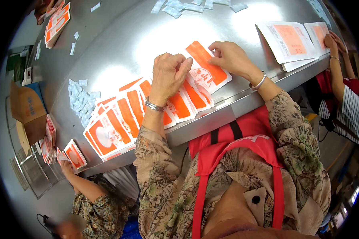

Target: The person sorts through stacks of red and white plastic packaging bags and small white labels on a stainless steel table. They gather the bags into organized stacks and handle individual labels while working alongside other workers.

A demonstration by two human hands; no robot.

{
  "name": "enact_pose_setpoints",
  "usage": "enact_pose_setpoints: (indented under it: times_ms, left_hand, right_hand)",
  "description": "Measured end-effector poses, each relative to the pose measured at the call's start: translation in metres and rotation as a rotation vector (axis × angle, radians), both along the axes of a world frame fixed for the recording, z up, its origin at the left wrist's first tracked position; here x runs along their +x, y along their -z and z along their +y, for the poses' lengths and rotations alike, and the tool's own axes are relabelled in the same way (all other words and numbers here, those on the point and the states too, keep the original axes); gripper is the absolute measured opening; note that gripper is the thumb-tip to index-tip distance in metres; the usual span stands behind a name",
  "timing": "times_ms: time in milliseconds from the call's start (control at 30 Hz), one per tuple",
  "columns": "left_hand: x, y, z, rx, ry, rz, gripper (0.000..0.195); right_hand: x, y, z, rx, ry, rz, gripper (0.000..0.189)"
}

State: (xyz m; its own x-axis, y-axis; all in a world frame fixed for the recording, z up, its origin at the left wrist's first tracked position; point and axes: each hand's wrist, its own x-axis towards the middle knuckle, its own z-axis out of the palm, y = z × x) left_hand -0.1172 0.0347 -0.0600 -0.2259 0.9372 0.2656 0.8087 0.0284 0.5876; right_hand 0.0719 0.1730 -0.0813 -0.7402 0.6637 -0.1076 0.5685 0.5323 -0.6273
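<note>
My left hand (171, 74), with a metal watch at the wrist, is curled above a fanned row of orange and white printed pouches (124, 115) along the table's front edge. Whether anything is pinched in its fingers is hidden. Right of it lies a single orange and white pouch (208, 70), flat on top of the row's end. My right hand (232, 58), wearing a silver bangle, is at that pouch's right edge. Its thumb overlaps the pouch and its index finger is apart from the thumb, with nothing seen held between them.
Small pale blue sachets (80, 100) are heaped on the metal table (113, 56) at left, and more sachets (182, 7) are scattered at the far side. Large white pouches (287, 41) lie at right near a co-worker's hands (332, 41). Another co-worker's hand (66, 167) handles pouches near a cardboard box (33, 107).
</note>
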Motion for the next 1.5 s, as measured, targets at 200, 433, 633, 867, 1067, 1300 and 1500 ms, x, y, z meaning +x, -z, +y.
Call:
enact_pose_setpoints:
  times_ms: [200,433,633,867,1067,1300,1500]
  left_hand:
    - [0.003,0.008,0.003,-0.127,-0.003,-0.313,0.031]
    - [0.001,0.009,0.005,-0.249,-0.023,-0.359,0.037]
    - [0.002,0.014,0.005,-0.091,0.024,-0.564,0.029]
    - [0.009,0.016,0.01,-0.051,-0.051,-0.418,0.024]
    - [0.013,0.015,0.013,-0.098,-0.066,-0.444,0.027]
    - [0.007,0.014,0.007,-0.113,-0.08,-0.364,0.03]
    - [0.012,0.015,0.008,-0.069,-0.052,-0.393,0.026]
  right_hand:
    - [-0.004,-0.018,0.0,-0.274,-0.083,-0.025,0.023]
    - [-0.019,-0.019,-0.018,-0.157,-0.186,0.225,0.025]
    - [-0.015,-0.003,0.0,-0.53,-0.1,0.226,0.028]
    - [-0.017,-0.026,0.039,0.129,-0.085,-0.046,0.025]
    - [0.02,0.008,0.182,0.653,0.143,-0.157,0.035]
    - [0.002,-0.038,0.092,-0.002,-0.039,0.025,0.026]
    - [-0.005,-0.048,0.001,-0.069,-0.294,0.081,0.024]
